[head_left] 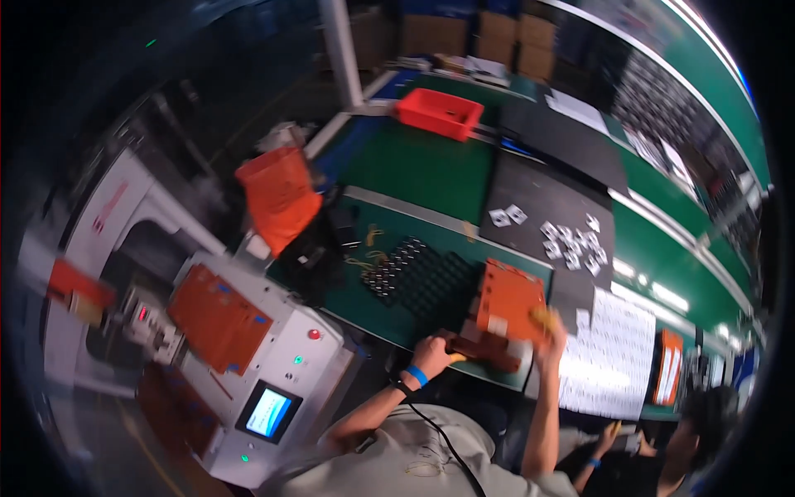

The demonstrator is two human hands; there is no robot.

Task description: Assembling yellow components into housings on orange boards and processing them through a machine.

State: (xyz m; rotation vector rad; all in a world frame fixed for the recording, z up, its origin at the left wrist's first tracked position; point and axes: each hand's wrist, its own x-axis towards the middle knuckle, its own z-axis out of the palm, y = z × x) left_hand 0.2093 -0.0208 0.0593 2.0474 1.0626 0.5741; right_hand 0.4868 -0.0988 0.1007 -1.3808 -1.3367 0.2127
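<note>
the orange fixture block (507,300) is held on the green bench (414,166): its near-left base is gripped by the left hand (432,354), its right edge by the right hand (548,325). white label sheets (611,352) lie just right of the grip; a red bin (439,112) sits well beyond.

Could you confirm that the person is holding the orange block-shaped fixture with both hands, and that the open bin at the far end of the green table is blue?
Not quite: the bin at the far end of the green table is red, not blue, as the head view shows. The rest holds: the left hand and the right hand are both on the orange block-shaped fixture.
</note>
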